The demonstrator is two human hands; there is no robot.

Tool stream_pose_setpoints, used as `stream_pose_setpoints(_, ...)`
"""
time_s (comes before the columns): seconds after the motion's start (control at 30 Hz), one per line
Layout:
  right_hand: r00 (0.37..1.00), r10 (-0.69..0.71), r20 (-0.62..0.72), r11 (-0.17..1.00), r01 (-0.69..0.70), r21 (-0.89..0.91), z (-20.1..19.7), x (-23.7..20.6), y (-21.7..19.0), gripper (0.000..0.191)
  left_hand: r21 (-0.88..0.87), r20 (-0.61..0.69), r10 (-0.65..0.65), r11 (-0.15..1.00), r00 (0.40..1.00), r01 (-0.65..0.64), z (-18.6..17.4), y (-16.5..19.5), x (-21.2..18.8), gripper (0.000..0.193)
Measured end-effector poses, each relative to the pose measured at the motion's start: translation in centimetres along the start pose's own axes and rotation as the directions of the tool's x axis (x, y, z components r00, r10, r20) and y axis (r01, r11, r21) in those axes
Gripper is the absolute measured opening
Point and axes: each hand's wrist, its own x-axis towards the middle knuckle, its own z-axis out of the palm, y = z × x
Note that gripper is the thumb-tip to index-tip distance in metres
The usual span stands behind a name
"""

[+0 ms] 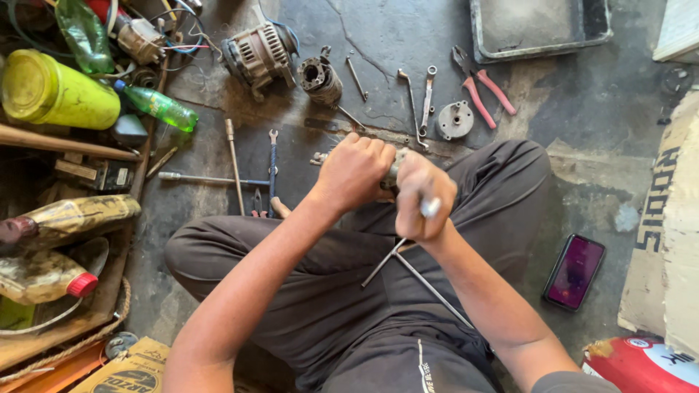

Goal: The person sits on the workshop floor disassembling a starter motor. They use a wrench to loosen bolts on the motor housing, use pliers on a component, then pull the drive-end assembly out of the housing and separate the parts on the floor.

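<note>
I sit cross-legged on a concrete floor. My left hand (354,173) is closed around a small grey metal part (394,172) held over my lap; most of the part is hidden between my two fists. My right hand (422,195) grips the shaft of a T-shaped metal wrench (408,262), whose long bars stick out below my fist toward my legs. The wrench tip sits against the metal part.
On the floor ahead lie an alternator body (258,52), a cylindrical motor part (318,76), a round metal cover (456,119), spanners (428,91), red-handled pliers (482,86), long rods (234,164). A tray (539,45) stands behind them. Bottles (156,105) sit left, a phone (575,271) right.
</note>
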Motion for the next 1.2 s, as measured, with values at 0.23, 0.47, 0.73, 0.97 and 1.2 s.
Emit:
stream_pose_setpoints(0.23,0.831,0.550,-0.086,0.672,-0.380,0.636,-1.5,3.0,2.0,0.046,0.034,0.009,-0.002,0.999,1.000,0.001,0.6,0.1,-0.1,0.050)
stream_pose_setpoints(0.47,0.500,0.815,0.293,0.167,-0.687,0.707,-4.1,6.4,8.1,0.043,0.069,0.013,0.010,0.998,1.000,-0.010,-0.4,0.3,0.0,0.053)
stream_pose_setpoints(0.73,0.224,0.853,0.471,-0.164,-0.743,0.649,-2.9,8.1,13.0,0.038,0.053,0.050,0.010,0.999,0.999,-0.012,-1.3,0.6,0.3,0.063)
stream_pose_setpoints(0.97,0.671,0.732,-0.119,0.657,-0.649,0.383,0.1,5.1,5.3,0.041,-0.048,0.135,-0.029,0.998,0.990,0.036,-0.2,-0.4,0.9,0.057)
stream_pose_setpoints(1.2,0.930,0.365,-0.038,0.908,-0.346,0.235,-0.7,2.5,0.0,0.029,-0.021,0.106,0.000,1.000,0.994,0.003,-0.3,-0.4,1.2,0.061)
